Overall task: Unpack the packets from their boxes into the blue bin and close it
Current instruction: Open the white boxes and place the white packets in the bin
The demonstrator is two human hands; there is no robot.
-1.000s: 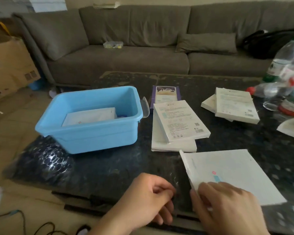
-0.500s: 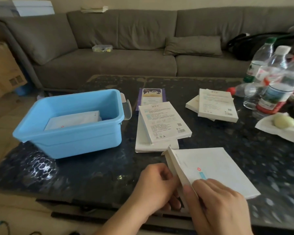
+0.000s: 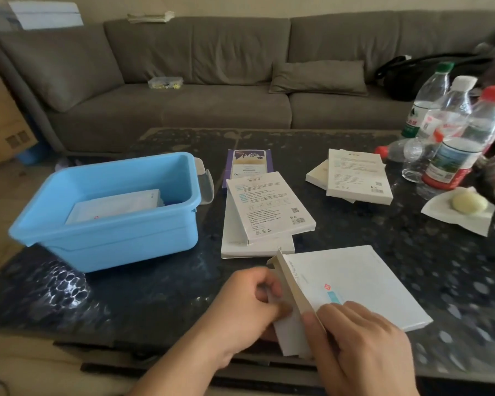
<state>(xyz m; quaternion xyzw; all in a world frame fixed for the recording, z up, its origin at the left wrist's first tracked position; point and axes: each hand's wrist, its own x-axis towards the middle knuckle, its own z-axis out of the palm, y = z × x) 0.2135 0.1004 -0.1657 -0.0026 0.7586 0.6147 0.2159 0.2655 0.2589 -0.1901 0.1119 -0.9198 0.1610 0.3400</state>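
The box (image 3: 352, 284) looks light and stiff: right hand (image 3: 360, 347) curls round its near corner while left hand (image 3: 249, 307) pinches the open end flap, best pulled there.

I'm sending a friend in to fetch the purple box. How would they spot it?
Start at the blue bin on the dark table. Just right of it lies a stack of white boxes. The purple box lies flat at that stack's far end, toward the sofa, the only coloured box.

Both hands (image 3: 306, 324) low, close together, fingers curled, pinching.
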